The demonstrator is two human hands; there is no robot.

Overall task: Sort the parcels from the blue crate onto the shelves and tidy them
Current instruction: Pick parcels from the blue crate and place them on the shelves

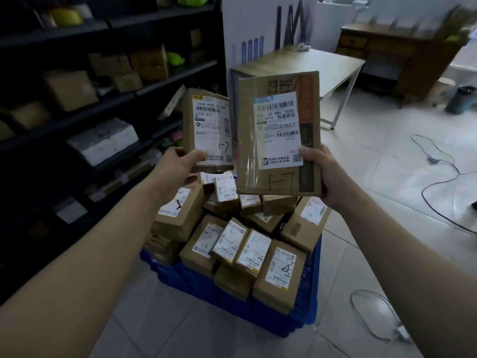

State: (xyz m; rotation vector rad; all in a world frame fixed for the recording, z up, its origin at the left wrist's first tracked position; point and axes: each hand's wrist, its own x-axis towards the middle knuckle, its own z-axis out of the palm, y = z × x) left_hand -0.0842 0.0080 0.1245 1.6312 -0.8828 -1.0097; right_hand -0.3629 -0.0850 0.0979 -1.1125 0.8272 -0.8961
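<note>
On the left, the dark metal shelving point(175, 77) holds cardboard boxes and stands within reach. The left hand point(178, 164) grips a small brown cardboard parcel point(207, 130) by its lower end, label up for reading, hand-marked 1-7. Below it, the blue plastic crate point(308, 280) sits on the floor, heaped with parcels. The right hand point(327, 174) clasps a larger flat brown parcel point(278, 135) the same way, also marked 1-7, so both probably go to one shelf. Far right, a pale table point(309, 65) and loose floor cables point(438, 177) lie away from the shelves.
</note>
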